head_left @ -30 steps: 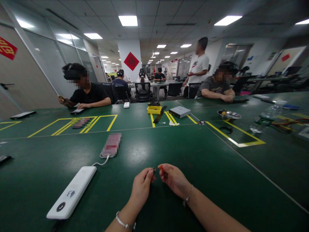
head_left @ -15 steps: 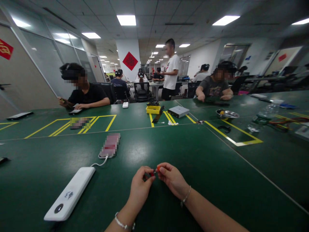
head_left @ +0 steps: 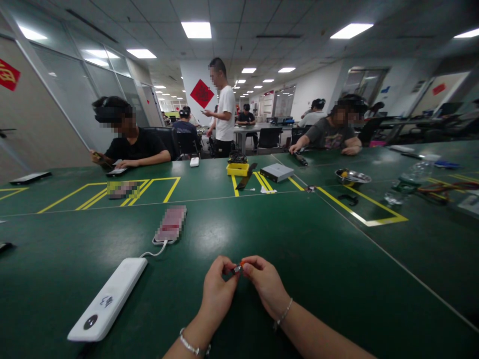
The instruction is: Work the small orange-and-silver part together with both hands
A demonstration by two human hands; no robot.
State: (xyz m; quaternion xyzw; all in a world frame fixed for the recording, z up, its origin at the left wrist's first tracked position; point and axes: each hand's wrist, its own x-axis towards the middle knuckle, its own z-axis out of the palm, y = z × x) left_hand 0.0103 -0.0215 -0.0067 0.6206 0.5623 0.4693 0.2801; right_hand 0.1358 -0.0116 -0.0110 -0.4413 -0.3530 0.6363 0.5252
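Just above the green table (head_left: 307, 279), at the near middle, my two hands meet fingertip to fingertip. My left hand (head_left: 219, 289) pinches a small silver metal piece (head_left: 237, 269); its exact kind is too small to tell. My right hand (head_left: 267, 286) pinches a small orange piece (head_left: 242, 263) that touches or lies right against the silver one. Whether the two are joined I cannot tell. Fingers hide most of both pieces.
Left of my hands lies a white power bank (head_left: 108, 299), cabled to a phone (head_left: 170, 224). Farther off are a yellow box (head_left: 237, 170), a grey box (head_left: 277, 172), a metal bowl (head_left: 352, 176) and a plastic bottle (head_left: 406, 182). Seated people face the table's far side.
My hands have drawn slightly closer, and the silver piece shows more between them. A standing person in white has moved left. The person across on the right has shifted a dark object leftward.
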